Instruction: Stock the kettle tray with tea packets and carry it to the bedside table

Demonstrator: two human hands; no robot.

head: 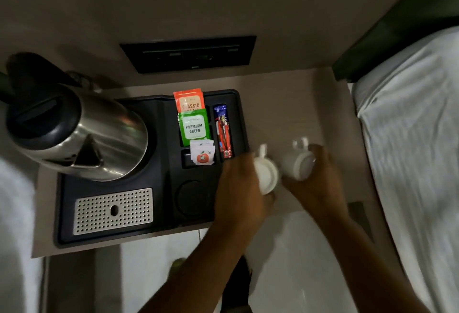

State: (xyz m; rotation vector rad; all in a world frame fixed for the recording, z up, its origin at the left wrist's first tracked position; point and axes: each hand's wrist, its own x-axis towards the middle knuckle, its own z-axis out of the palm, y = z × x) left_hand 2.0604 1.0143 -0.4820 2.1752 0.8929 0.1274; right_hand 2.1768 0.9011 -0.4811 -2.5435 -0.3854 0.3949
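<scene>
The black kettle tray (159,233) lies on the beige bedside table (298,103). A steel kettle (82,133) stands on the tray's left half, above a perforated metal drip grate (113,210). In the tray's slots sit an orange tea packet (189,100), a green tea packet (194,127), small white sachets (202,152) and red and blue stick sachets (223,131). My left hand (238,188) grips a white cup (265,174) at the tray's right edge. My right hand (320,176) holds a second white cup (298,162) just over the table, right of the tray.
A black socket panel (188,55) is set in the wall behind the table. A bed with white sheets (412,151) borders the table on the right, with a dark headboard (397,24) behind it. An empty round cup recess (193,197) lies in the tray near my left hand.
</scene>
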